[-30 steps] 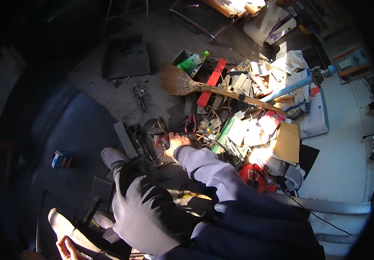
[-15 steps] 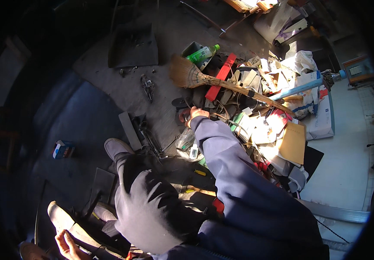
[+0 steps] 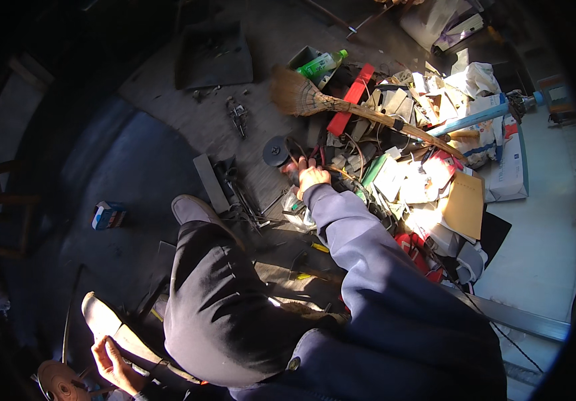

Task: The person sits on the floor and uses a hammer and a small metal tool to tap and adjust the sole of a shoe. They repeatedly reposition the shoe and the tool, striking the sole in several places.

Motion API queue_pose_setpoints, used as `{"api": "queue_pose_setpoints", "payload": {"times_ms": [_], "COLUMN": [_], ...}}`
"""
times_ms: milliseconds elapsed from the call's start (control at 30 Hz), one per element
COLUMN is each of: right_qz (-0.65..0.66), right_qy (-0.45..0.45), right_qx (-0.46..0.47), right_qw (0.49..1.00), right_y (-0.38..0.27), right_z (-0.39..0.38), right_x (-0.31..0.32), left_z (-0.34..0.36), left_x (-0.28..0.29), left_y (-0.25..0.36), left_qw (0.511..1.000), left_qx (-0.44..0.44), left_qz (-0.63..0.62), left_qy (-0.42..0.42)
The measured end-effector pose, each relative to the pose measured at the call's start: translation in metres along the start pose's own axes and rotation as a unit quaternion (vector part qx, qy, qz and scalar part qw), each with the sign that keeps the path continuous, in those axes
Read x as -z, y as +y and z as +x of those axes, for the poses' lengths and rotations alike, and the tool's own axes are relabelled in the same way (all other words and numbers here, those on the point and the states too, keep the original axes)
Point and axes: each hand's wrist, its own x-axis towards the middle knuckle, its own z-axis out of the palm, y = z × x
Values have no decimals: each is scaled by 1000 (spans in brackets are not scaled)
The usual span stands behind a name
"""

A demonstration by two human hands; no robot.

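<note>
My right hand reaches out to the near left edge of a heap of odds and ends. Its fingers bend down and close around something dark and reddish that I cannot make out. Right beside the fingertips is a round dark disc. A brown cable runs through the heap by the hand, and a crumpled clear plastic piece lies just below the wrist. At lower left, my left hand has its fingers curled together against a long pale piece with a rounded end; what they grip is unclear.
A straw broom lies across the heap, over a red bar. Behind are a green bottle and a dark dustpan-like tray. Metal tools lie near my shoe. A small blue box stands left.
The view has shifted, so most things sit higher and further right. The round disc shows more fully beside my right hand. My left hand stays by the pale piece.
</note>
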Motion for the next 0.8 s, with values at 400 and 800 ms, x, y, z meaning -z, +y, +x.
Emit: {"api": "queue_pose_setpoints", "payload": {"times_ms": [400, 800], "right_qz": [266, 155], "right_qy": [-10, 212], "right_qx": [119, 89], "right_qw": [957, 961], "right_y": [-81, -5], "right_z": [-57, -62], "right_x": [-22, -23], "left_z": [-13, -3], "left_x": [-23, 4], "left_y": [27, -8], "left_qw": [999, 999], "left_qx": [13, 26], "left_qz": [-32, 0], "left_qy": [25, 32]}}
